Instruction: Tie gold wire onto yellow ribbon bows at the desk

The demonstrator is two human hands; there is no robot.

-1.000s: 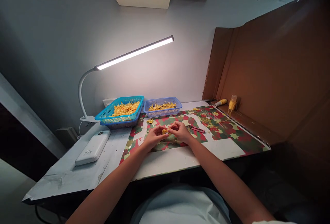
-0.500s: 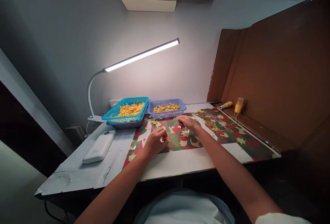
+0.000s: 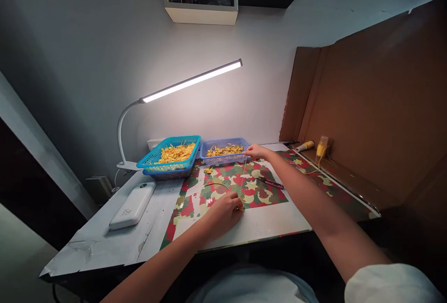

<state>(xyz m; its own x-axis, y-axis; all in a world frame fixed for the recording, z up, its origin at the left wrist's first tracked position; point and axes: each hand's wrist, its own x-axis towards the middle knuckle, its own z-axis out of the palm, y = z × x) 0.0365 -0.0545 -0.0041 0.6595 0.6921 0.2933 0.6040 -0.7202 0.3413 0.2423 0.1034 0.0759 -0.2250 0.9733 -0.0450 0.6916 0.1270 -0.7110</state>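
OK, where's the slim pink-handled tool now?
In the head view, the slim pink-handled tool lies on the red-and-green patterned sheet, just left of the bare right forearm.

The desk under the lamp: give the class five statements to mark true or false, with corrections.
1. The lamp is lit. True.
2. The turquoise basket is empty. False: yellow pieces fill much of the turquoise basket.
3. A thread runs between the left hand and the right hand. True.
4. The pink-handled tool is in the left hand. False: the pink-handled tool lies on the patterned sheet.
5. The white power bank lies left of both hands. True.
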